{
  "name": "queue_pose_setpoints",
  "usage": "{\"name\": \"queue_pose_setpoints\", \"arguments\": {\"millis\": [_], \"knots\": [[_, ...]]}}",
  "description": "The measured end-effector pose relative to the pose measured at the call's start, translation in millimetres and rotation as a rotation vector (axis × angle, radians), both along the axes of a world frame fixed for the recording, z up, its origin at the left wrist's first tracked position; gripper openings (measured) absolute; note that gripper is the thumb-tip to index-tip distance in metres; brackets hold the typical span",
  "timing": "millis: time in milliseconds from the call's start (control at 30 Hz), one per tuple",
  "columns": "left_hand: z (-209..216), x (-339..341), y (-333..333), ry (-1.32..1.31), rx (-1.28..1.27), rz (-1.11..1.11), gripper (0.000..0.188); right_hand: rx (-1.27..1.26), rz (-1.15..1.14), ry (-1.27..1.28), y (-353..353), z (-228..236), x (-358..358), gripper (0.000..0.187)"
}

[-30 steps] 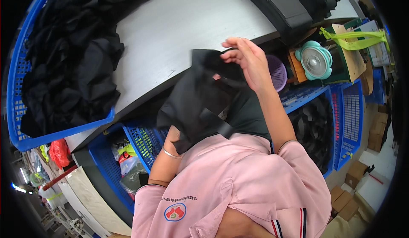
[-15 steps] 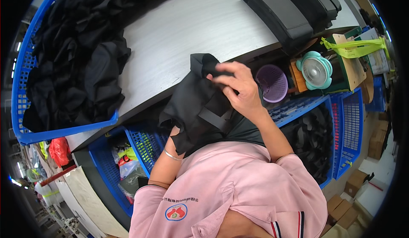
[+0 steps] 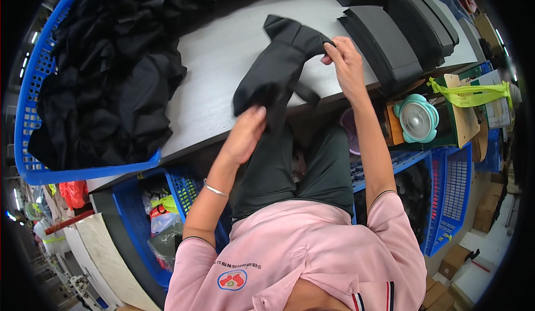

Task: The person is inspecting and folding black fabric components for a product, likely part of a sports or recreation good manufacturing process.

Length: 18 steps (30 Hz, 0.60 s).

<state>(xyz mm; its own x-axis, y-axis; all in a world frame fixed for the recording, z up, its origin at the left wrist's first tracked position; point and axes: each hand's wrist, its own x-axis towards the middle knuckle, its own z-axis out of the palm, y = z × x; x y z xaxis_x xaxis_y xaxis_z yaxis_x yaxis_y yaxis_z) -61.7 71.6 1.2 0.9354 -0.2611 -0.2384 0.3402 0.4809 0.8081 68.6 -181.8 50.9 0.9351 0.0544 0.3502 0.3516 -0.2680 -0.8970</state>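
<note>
Stretched between my hands over the table's near edge is a black sewn fabric piece (image 3: 273, 60), partly blurred, with a loose strap-like strip hanging on its right side. My right hand (image 3: 348, 69) pinches its upper right corner between thumb and fingers. At the lower left end, my left hand (image 3: 248, 133) is closed on the cloth, its fingertips partly hidden by a dark fold. A silver bangle (image 3: 215, 188) circles my left wrist.
A blue basket (image 3: 89, 174) heaped with black cloth (image 3: 117, 94) stands at the left of the white table (image 3: 206, 60). Stacked black pieces (image 3: 384, 43) lie at the far right. Beside the table are a teal fan (image 3: 417, 118), a purple basket (image 3: 350, 130) and more blue crates (image 3: 454, 188).
The fabric piece has moved from my lap up over the table. My left hand has come out from under it, and my right hand has reached forward and pinched its corner.
</note>
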Motion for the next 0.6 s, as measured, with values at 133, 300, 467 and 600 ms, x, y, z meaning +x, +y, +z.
{"name": "queue_pose_setpoints", "arguments": {"millis": [133, 300, 467, 600], "knots": [[7, -18, -6, -0.110, 0.288, 0.096, 0.026, 0.082, -0.329, -0.117, 12, -29, 4, 0.017], [18, 8, 7, -0.489, 0.882, 0.597, 0.025, -0.014, -0.270, 0.025, 27, -23, -64, 0.018], [21, 62, -9, -0.679, 1.111, 0.660, 0.034, 0.349, -0.044, 0.264, 70, -19, -83, 0.020], [20, 69, -20, -0.541, 1.016, 0.495, 0.024, 0.180, -0.117, 0.260, 85, -23, -78, 0.027]]}}
